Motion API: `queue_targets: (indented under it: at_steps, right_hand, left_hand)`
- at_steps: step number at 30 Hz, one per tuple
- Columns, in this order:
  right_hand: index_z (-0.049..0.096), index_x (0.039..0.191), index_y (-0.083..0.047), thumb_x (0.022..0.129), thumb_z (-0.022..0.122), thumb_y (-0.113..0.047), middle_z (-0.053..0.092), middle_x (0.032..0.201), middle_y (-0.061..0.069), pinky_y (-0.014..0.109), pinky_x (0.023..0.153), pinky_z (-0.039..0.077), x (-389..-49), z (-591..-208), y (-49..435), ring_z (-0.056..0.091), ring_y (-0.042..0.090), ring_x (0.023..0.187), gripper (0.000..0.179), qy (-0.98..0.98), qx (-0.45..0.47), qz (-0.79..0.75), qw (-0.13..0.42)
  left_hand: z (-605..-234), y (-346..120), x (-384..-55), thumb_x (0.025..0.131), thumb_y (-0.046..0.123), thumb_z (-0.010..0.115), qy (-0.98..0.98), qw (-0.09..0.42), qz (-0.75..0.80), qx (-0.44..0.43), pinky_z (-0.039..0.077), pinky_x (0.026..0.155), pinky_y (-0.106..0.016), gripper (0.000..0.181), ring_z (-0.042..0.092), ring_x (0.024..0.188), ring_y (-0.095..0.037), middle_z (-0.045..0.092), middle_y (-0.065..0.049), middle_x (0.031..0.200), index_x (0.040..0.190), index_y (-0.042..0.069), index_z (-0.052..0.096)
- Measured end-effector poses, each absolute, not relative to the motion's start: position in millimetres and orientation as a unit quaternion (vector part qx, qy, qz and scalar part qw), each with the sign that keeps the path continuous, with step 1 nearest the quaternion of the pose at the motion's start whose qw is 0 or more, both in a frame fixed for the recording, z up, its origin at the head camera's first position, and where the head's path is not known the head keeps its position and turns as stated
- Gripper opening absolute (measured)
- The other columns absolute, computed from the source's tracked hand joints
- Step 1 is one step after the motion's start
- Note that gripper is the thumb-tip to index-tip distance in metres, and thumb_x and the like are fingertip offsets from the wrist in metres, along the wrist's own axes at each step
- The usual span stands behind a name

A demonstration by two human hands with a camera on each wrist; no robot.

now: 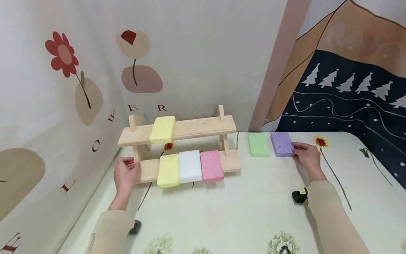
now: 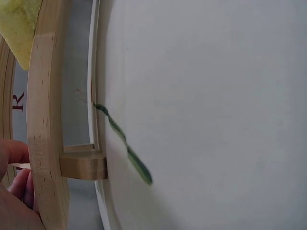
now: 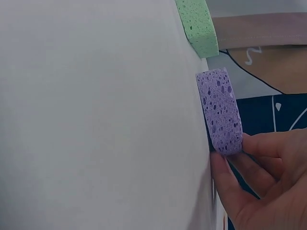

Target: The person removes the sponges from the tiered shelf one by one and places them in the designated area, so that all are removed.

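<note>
My left hand (image 1: 125, 176) grips the left end of a two-tier wooden rack (image 1: 203, 127) at its lower shelf. In the left wrist view, its fingers bend around the edge of the plank (image 2: 44, 115). Farther right, my right hand (image 1: 307, 158) pinches the right end of a purple sponge (image 1: 281, 144) between thumb and fingers. The right wrist view shows that sponge low at the table surface. Beside it lies a green sponge (image 1: 258, 144). A yellow sponge (image 1: 163, 129) rests on the upper shelf. Another yellow sponge (image 1: 168, 170), a white sponge (image 1: 190, 165) and a pink sponge (image 1: 211, 165) sit side by side on the lower shelf.
A pale flower-printed cloth (image 1: 222, 211) covers the table. Printed curtains (image 1: 203, 60) hang close behind the rack and along the left. Small black devices sit at both wrists, one (image 1: 299, 195) by the right sleeve.
</note>
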State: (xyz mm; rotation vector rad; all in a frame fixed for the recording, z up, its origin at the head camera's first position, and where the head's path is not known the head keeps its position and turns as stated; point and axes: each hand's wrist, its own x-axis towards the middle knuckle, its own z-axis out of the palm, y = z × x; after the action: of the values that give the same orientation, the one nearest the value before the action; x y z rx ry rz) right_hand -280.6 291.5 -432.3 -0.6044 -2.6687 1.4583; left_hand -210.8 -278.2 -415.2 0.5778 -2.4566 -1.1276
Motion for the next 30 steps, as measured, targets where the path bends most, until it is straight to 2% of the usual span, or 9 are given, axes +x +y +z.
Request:
queue_targets:
  at_steps: [6, 12, 16, 20, 25, 28, 30]
  right_hand:
    - [0.058, 0.137, 0.0, 0.099, 0.055, -0.011, 0.062, 0.133, 0.025, 0.006, 0.058, 0.047, -282, -428, 292, 0.051, -0.009, 0.071, 0.039, -0.886, -0.18, 0.428, 0.021]
    - [0.054, 0.14, -0.002, 0.1, 0.055, -0.012, 0.056, 0.14, 0.023, 0.005, 0.062, 0.049, -281, -431, 298, 0.048, -0.015, 0.071, 0.041, -0.871, -0.183, 0.456, -0.006]
    - [0.051, 0.143, -0.004, 0.101, 0.055, -0.013, 0.05, 0.148, 0.022, 0.003, 0.065, 0.048, -281, -434, 304, 0.054, -0.008, 0.087, 0.044, -0.857, -0.18, 0.483, -0.02]
    - [0.047, 0.147, -0.007, 0.101, 0.054, -0.015, 0.042, 0.155, 0.018, 0.002, 0.069, 0.048, -282, -436, 311, 0.053, -0.003, 0.1, 0.047, -0.835, -0.188, 0.515, -0.041]
    - [0.041, 0.151, -0.012, 0.103, 0.051, -0.018, 0.036, 0.159, 0.01, 0.008, 0.083, 0.052, -284, -433, 312, 0.054, -0.003, 0.108, 0.049, -0.79, -0.23, 0.565, -0.068]
    - [0.041, 0.151, -0.013, 0.104, 0.05, -0.018, 0.036, 0.16, 0.008, 0.012, 0.093, 0.051, -284, -432, 310, 0.055, -0.004, 0.108, 0.048, -0.772, -0.245, 0.582, -0.073]
    - [0.042, 0.15, -0.013, 0.104, 0.05, -0.018, 0.036, 0.16, 0.008, 0.013, 0.096, 0.05, -284, -432, 310, 0.056, -0.006, 0.105, 0.048, -0.763, -0.251, 0.59, -0.074]
  left_hand:
    - [-413, -278, -210, 0.092, 0.009, 0.056, -0.874, 0.184, -0.395, 0.217, 0.048, 0.089, -0.037, 0.037, 0.061, 0.106, -0.035, 0.059, -0.024, 0.118, 0.124, -0.007, 0.05]
    - [-413, -278, -210, 0.091, 0.007, 0.055, -0.873, 0.184, -0.396, 0.217, 0.049, 0.093, -0.043, 0.037, 0.06, 0.107, -0.036, 0.058, -0.025, 0.118, 0.124, -0.008, 0.049]
    - [-414, -277, -212, 0.092, 0.006, 0.056, -0.87, 0.182, -0.405, 0.212, 0.048, 0.094, -0.042, 0.036, 0.06, 0.108, -0.036, 0.058, -0.025, 0.12, 0.124, -0.007, 0.049]
    - [-414, -276, -215, 0.092, 0.006, 0.057, -0.869, 0.183, -0.41, 0.21, 0.048, 0.092, -0.039, 0.036, 0.06, 0.108, -0.036, 0.057, -0.025, 0.12, 0.124, -0.007, 0.049]
    - [-414, -277, -216, 0.092, 0.007, 0.057, -0.869, 0.188, -0.407, 0.209, 0.046, 0.088, -0.033, 0.035, 0.061, 0.107, -0.035, 0.058, -0.024, 0.119, 0.123, -0.007, 0.05]
    - [-413, -278, -214, 0.092, 0.007, 0.057, -0.869, 0.186, -0.407, 0.212, 0.046, 0.089, -0.035, 0.035, 0.061, 0.107, -0.035, 0.058, -0.024, 0.119, 0.123, -0.007, 0.049]
    - [-413, -279, -212, 0.092, 0.007, 0.057, -0.868, 0.185, -0.408, 0.213, 0.047, 0.091, -0.037, 0.035, 0.061, 0.108, -0.035, 0.057, -0.024, 0.12, 0.123, -0.007, 0.049]
